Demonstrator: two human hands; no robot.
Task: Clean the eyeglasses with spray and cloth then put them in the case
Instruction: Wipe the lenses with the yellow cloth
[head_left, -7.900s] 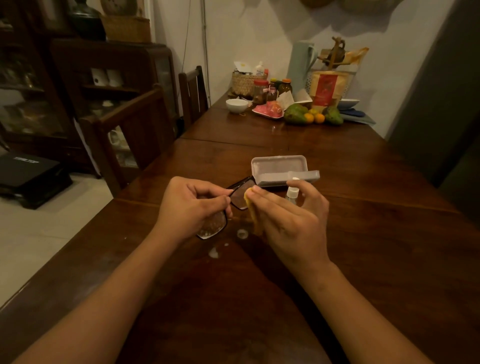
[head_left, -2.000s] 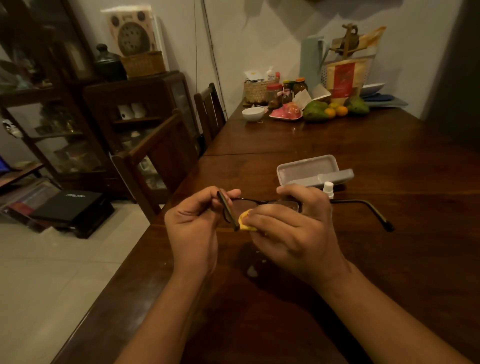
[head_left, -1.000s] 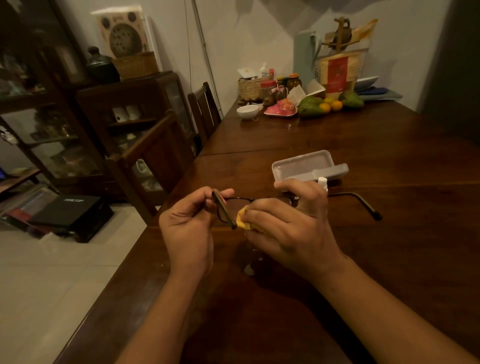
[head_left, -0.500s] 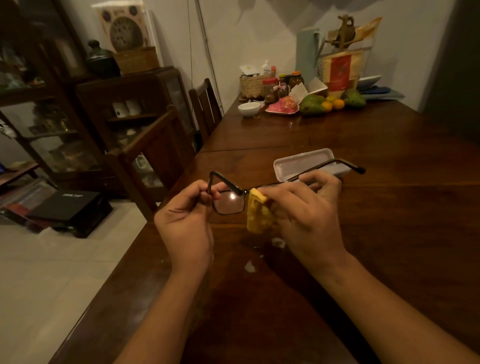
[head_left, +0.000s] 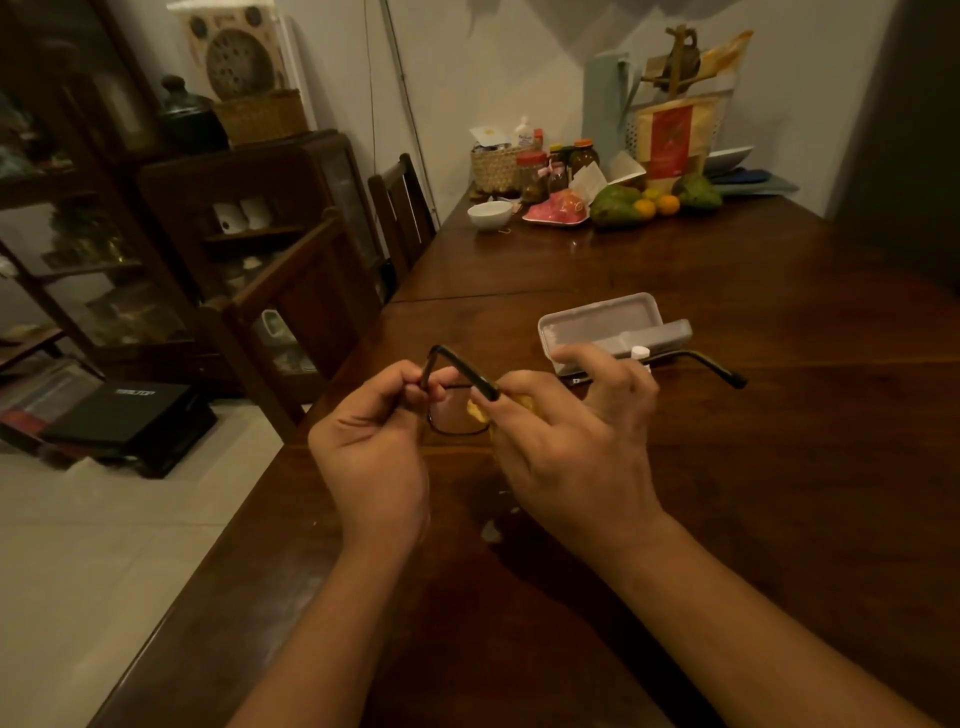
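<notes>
Mid-wipe, frame centre: left grip (head_left: 371, 457) pinches black-framed eyeglasses (head_left: 457, 418) at the hinge, right grip (head_left: 566, 457) pinches yellow cloth (head_left: 478, 410) against a lens. Casing not yet done: open grey hard case (head_left: 597, 325) sits just behind on the tabletop (head_left: 779, 493).

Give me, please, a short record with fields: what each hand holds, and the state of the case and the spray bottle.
left hand: pinches the eyeglasses at a corner of the frame
right hand: pinches the yellow cloth on the eyeglasses front
eyeglasses arms: both unfolded
case: open, on the table behind the hands
spray bottle: only its white cap shows, between right hand and case
</notes>
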